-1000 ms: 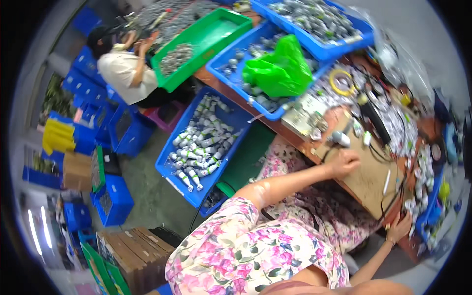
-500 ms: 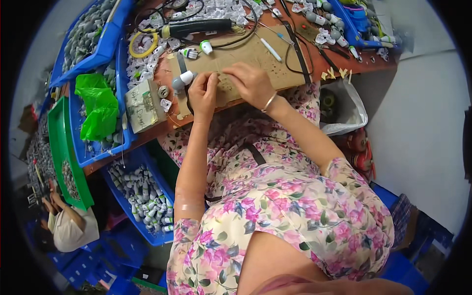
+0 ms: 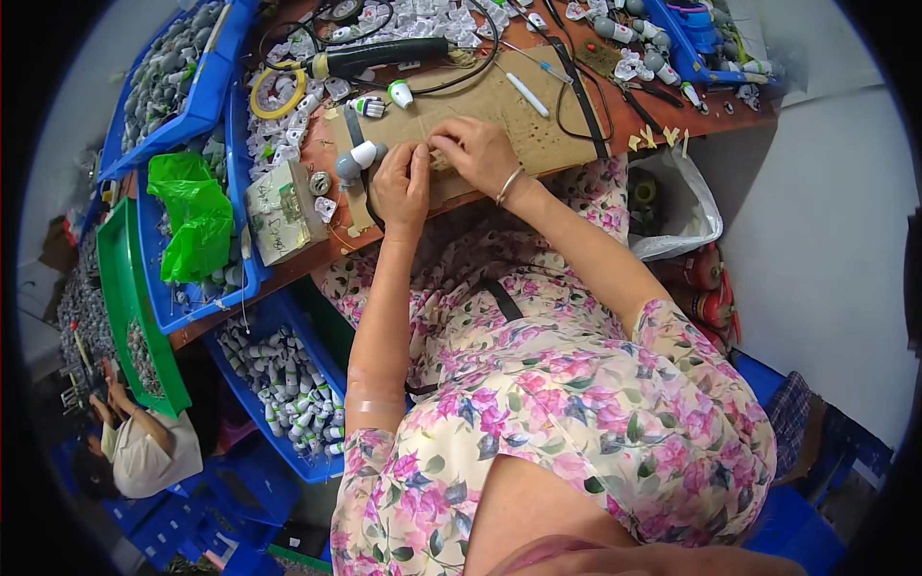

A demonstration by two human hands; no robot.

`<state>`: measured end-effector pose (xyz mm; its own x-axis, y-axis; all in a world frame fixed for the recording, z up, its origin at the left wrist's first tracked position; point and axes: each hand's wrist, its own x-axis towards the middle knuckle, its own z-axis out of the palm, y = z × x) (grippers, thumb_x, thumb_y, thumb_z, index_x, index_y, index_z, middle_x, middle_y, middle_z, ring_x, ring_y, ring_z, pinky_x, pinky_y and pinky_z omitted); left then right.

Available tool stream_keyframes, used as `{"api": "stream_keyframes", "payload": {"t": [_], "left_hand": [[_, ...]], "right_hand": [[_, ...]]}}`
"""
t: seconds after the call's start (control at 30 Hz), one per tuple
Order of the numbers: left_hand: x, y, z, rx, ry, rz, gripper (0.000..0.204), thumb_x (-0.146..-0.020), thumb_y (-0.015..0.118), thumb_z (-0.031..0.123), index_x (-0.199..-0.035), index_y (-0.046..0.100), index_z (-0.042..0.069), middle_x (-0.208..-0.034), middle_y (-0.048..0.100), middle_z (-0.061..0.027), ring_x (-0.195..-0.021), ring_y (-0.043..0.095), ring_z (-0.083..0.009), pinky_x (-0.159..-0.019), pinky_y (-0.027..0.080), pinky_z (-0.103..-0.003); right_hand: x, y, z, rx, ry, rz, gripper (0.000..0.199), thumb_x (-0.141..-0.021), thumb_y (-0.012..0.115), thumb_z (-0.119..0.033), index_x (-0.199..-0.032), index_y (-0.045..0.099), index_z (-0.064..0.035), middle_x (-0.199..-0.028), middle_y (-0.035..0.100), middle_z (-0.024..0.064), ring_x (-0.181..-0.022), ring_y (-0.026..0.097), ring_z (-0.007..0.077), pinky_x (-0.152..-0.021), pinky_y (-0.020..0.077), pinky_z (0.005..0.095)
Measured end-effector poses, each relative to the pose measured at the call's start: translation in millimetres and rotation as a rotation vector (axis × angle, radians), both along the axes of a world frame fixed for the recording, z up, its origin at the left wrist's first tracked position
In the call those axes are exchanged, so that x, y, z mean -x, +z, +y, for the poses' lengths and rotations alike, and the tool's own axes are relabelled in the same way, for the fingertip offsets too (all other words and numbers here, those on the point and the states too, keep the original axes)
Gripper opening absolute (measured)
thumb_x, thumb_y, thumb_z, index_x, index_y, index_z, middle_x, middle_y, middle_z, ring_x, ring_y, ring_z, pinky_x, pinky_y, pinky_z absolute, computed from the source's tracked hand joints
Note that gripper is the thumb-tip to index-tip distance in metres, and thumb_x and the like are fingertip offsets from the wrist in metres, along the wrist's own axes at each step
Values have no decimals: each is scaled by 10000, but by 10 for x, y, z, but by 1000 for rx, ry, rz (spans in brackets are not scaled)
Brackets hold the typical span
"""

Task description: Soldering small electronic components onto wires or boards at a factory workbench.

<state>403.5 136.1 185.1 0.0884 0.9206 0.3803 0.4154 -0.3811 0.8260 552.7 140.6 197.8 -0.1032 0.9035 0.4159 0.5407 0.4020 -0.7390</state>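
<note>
My left hand is closed in a pinch over the near edge of a brown cardboard mat. My right hand, a bracelet at its wrist, is also pinched, its fingertips almost meeting the left ones. Whatever the fingers hold is too small or hidden to make out. Just left of my left hand lies a grey-and-white bulb-shaped piece. Beyond the hands on the mat are a white piece with a green end, a white piece with dark stripes and a white pen-like stick.
A black-handled tool with a looping cable lies across the back, near a yellow tape roll and many white parts. Blue bins of grey parts stand left, one holding a green bag. A small box sits beside the mat. Another person works far left.
My right hand has moved left, bringing its fingertips up to those of my left hand. The left hand has stayed nearly in place, still pinched.
</note>
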Motion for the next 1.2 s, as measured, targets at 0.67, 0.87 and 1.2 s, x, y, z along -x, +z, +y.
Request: {"api": "stream_keyframes", "payload": {"t": [0.67,0.87,1.2], "left_hand": [[-70,7,-29,-29,-22,-29,127,-917,612,104,-879,618,-16,-729,543,-63,-653,490,-141,-613,409,-271],[-33,-47,-7,64,-56,-103,144,-935,615,137,-917,610,-6,-823,584,-9,-728,490,-80,-659,421,-222],[-21,-5,-4,36,-108,-15,91,-885,649,77,-867,621,-8,-821,575,-31,-742,515,-110,-681,423,-227]], "right_hand": [[-62,-167,39,-146,47,-52,96,-825,608,-158,-856,600,-67,-879,611,117,-875,602,320,-775,489,397],[-88,-192,68,-145,75,-189,123,-815,611,-163,-887,608,-63,-905,627,102,-922,609,291,-807,494,381],[-1322,87,-607,-549,-326,-396,187,-773,642,-77,-957,636,-46,-949,604,68,-911,576,270,-790,465,407]]}}
